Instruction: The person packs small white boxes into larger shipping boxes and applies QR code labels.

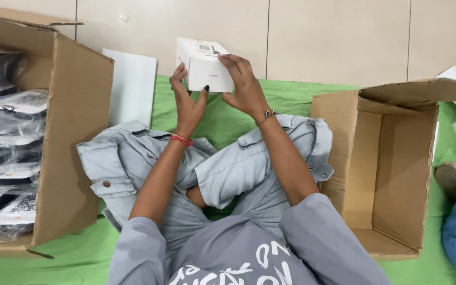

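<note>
Both our hands, left hand (187, 100) and right hand (244, 84), grip white box (205, 66); left carton (72, 132) holds bagged devices (11, 174), right carton (391, 174) shows nothing inside.

A single camera sits on the person's head and looks steeply down and forward over the chest, crossed legs and raised forearms. It is close to the hands, farther from the floor. A carton (75, 132) fills the left edge, another carton (391, 163) the right, with the wall (339, 37) at the top.
</note>
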